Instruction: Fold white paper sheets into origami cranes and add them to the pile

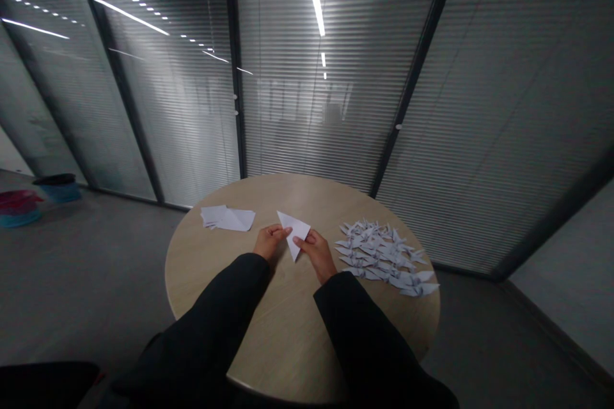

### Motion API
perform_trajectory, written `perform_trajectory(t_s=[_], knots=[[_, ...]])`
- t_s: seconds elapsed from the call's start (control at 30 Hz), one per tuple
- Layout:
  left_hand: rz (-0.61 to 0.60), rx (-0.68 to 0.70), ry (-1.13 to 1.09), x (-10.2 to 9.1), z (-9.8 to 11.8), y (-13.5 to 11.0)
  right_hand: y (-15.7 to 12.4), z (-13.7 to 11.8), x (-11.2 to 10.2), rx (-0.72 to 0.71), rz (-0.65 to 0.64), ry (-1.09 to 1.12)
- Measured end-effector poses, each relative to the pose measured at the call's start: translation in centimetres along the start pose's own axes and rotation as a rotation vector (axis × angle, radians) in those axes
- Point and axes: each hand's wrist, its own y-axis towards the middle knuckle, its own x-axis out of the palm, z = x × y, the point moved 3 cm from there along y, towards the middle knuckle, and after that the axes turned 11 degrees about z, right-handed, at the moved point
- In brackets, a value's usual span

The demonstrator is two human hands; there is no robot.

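Two hands meet over the round pale wooden table [288, 332]. We see the left hand [269, 241] and the right hand [317, 254] each pinching the white folded paper triangle [293, 230], fingers closed on its edges, near the table's centre. Dark sleeves hide the wrists. Individual folds in the pile of white paper cranes [384, 255] on the right blur together.

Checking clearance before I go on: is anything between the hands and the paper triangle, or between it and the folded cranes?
Nothing visible. The left hand and right hand both grip the paper triangle, and only bare table lies between it and the folded cranes on its right.
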Motion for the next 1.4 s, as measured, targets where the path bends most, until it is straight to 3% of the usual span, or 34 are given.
perform_trajectory(t_s=[0.17, 0.4, 0.6, 0.73, 0.83, 0.93, 1.03, 1.13, 1.2, 1.27, 1.4], knots=[[-0.053, -0.062, -0.009, 0.5, -0.2, -0.3, -0.4, 0.5, 0.6, 0.054, -0.014, -0.04], [0.006, -0.045, -0.064, 0.1, -0.5, 0.2, -0.4, -0.3, 0.5, 0.062, -0.093, -0.042], [0.209, 0.064, -0.101, -2.0, -0.1, 2.1, -1.0, -0.4, 0.9, 0.114, -0.159, -0.073], [0.371, 0.062, -0.202, -4.1, 0.4, 3.5, -1.3, -0.2, 1.1, 0.143, -0.193, -0.094], [0.445, 0.153, -0.044, -5.1, 1.3, 3.6, -1.0, 0.0, 0.7, 0.153, -0.147, -0.072], [0.285, 0.398, 0.207, -4.0, 2.3, 2.5, -0.5, 0.1, 0.0, 0.162, -0.013, 0.006], [-0.099, 0.76, 0.548, -1.4, 2.5, 0.8, -0.1, 0.1, -0.4, 0.201, 0.052, 0.135], [-0.334, 0.927, 0.782, -0.1, 1.9, 0.1, -0.1, 0.1, -0.2, 0.252, 0.01, 0.285], [-0.358, 0.941, 0.83, -0.1, 1.6, 0.2, -0.3, 0.0, 0.0, 0.302, -0.014, 0.322], [-0.324, 0.86, 0.807, -0.4, 1.3, 0.6, -0.4, -0.2, 0.1, 0.33, -0.027, 0.294], [-0.169, 0.462, 0.612, -0.9, 0.0, 1.4, 0.0, -0.5, -0.6, 0.277, 0.033, 0.189]])
